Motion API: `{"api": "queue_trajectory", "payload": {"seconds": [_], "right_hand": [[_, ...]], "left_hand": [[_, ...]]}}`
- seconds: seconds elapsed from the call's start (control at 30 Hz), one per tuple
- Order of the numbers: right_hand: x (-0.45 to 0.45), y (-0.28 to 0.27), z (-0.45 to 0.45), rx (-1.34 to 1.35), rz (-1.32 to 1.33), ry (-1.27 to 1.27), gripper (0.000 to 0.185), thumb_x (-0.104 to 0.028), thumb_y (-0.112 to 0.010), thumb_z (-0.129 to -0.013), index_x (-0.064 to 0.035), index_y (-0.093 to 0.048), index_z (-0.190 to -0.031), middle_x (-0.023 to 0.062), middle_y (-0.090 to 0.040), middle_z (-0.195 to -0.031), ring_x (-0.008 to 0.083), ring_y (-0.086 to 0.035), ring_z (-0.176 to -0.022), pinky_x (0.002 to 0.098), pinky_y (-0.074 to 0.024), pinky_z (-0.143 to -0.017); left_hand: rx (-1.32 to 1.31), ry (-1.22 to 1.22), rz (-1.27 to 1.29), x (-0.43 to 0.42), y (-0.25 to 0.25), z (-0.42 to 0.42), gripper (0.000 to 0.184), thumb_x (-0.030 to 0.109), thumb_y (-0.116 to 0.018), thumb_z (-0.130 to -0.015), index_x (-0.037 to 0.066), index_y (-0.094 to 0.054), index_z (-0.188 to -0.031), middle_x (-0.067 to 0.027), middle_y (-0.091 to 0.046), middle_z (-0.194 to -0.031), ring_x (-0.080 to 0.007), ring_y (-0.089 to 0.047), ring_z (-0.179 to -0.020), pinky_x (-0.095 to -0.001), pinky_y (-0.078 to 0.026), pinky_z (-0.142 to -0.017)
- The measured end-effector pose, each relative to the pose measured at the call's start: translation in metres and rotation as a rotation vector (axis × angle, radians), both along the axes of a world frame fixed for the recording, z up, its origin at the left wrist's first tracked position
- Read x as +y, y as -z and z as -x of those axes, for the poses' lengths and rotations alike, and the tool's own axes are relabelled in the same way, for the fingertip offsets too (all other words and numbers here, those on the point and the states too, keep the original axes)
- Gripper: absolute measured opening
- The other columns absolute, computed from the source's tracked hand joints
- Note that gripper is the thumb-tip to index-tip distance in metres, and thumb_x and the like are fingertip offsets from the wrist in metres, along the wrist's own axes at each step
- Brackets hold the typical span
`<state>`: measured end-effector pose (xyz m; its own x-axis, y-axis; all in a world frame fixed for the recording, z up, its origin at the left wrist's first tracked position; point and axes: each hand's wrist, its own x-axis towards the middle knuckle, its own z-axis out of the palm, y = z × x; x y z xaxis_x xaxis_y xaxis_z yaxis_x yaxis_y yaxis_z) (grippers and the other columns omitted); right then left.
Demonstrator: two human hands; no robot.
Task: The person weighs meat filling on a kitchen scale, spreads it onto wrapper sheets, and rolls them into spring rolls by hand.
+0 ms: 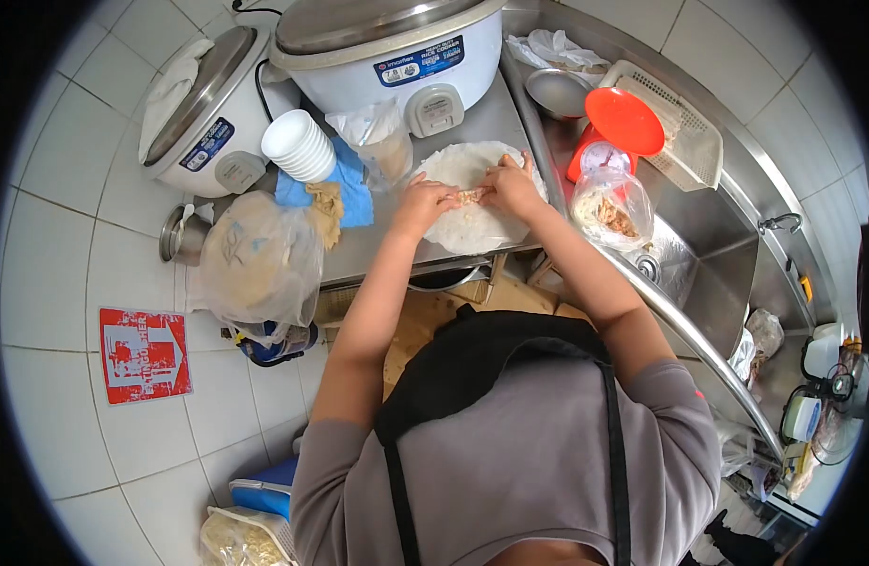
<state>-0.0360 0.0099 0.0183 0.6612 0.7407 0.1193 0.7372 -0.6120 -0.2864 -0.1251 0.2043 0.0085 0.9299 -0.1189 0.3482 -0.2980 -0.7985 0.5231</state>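
Note:
A stack of thin round white wrappers (467,231) lies on the steel counter in front of me. A small strip of light brown filling (469,196) rests near its middle, between my hands. My left hand (427,202) comes from the left, its bent fingers and thumb at the left end of the filling. From the right, my right hand (512,189) has its fingers bent over the wrapper at the filling's right end. Both hands are closed around the edges of the filling. A clear bag of filling (612,209) sits to the right of the wrappers.
Two rice cookers (387,80) stand behind on the left. White bowls (300,146) sit on a blue cloth (351,184), near a large plastic bag (260,257). At the right are a red scale (601,156), a metal bowl (558,93), a white basket (684,141) and a sink (712,255).

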Motion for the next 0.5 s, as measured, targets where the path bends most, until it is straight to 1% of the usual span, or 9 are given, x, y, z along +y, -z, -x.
{"api": "queue_trajectory", "payload": {"seconds": [0.1, 0.2, 0.23, 0.33, 0.4, 0.43, 0.5], "right_hand": [[-0.006, 0.0, -0.006, -0.014, 0.009, 0.038, 0.027, -0.031, -0.074, -0.061, -0.022, -0.071, -0.086, -0.0036, -0.064, -0.093, 0.0223, -0.046, -0.107, 0.0643, -0.0112, -0.102], [-0.018, 0.01, -0.008, -0.03, -0.045, 0.051, 0.028, -0.031, -0.074, -0.06, -0.0217, -0.071, -0.086, -0.0051, -0.063, -0.092, 0.0219, -0.046, -0.108, 0.0644, -0.0121, -0.102], [-0.021, 0.009, -0.01, -0.046, -0.078, 0.051, 0.029, -0.032, -0.075, -0.06, -0.0217, -0.071, -0.087, -0.0058, -0.063, -0.092, 0.0218, -0.046, -0.108, 0.0644, -0.0125, -0.102], [-0.033, 0.011, -0.019, -0.041, 0.057, 0.115, 0.032, -0.032, -0.076, -0.058, -0.0223, -0.07, -0.088, -0.006, -0.061, -0.087, 0.0205, -0.047, -0.103, 0.0607, -0.0123, -0.1], [-0.038, 0.016, -0.021, -0.084, -0.02, 0.092, 0.031, -0.031, -0.075, -0.059, -0.0229, -0.07, -0.088, -0.0059, -0.061, -0.086, 0.02, -0.047, -0.103, 0.059, -0.0133, -0.101], [-0.039, 0.017, -0.022, -0.106, -0.061, 0.08, 0.031, -0.03, -0.075, -0.059, -0.0232, -0.071, -0.088, -0.0059, -0.062, -0.086, 0.0198, -0.048, -0.103, 0.0581, -0.0138, -0.101], [-0.047, 0.017, -0.023, -0.037, -0.114, 0.108, 0.032, -0.029, -0.075, -0.06, -0.0217, -0.07, -0.09, -0.0042, -0.063, -0.09, 0.0226, -0.048, -0.106, 0.0606, -0.0167, -0.099]], "left_hand": [[0.119, -0.035, 0.0, 0.005, 0.008, -0.007, 0.026, 0.027, -0.07, -0.072, 0.011, -0.069, -0.092, -0.0041, -0.066, -0.077, -0.0202, -0.063, -0.079, -0.0456, -0.024, -0.107], [0.117, -0.014, -0.073, 0.008, 0.007, -0.007, 0.032, 0.027, -0.07, -0.071, 0.012, -0.068, -0.099, -0.0047, -0.066, -0.084, -0.0208, -0.062, -0.084, -0.046, -0.021, -0.107], [0.115, -0.042, -0.061, 0.005, 0.004, -0.004, 0.034, 0.027, -0.07, -0.071, 0.012, -0.067, -0.102, -0.0048, -0.066, -0.087, -0.0203, -0.061, -0.087, -0.0465, -0.02, -0.108], [0.087, -0.107, -0.057, -0.011, -0.011, -0.002, 0.04, 0.028, -0.07, -0.072, 0.014, -0.063, -0.109, -0.005, -0.064, -0.098, -0.0193, -0.059, -0.095, -0.0475, -0.018, -0.108], [0.068, -0.13, -0.086, -0.027, -0.019, 0.002, 0.044, 0.028, -0.07, -0.073, 0.014, -0.061, -0.113, -0.005, -0.062, -0.105, -0.019, -0.056, -0.101, -0.0476, -0.018, -0.108], [0.04, -0.123, -0.08, -0.032, -0.016, 0.002, 0.042, 0.028, -0.069, -0.073, 0.014, -0.062, -0.112, -0.0046, -0.063, -0.104, -0.0192, -0.056, -0.101, -0.0473, -0.018, -0.108], [-0.03, -0.11, -0.071, -0.04, -0.016, -0.004, 0.038, 0.027, -0.068, -0.075, 0.014, -0.063, -0.109, -0.0039, -0.063, -0.103, -0.0194, -0.056, -0.102, -0.0467, -0.017, -0.108]]}}
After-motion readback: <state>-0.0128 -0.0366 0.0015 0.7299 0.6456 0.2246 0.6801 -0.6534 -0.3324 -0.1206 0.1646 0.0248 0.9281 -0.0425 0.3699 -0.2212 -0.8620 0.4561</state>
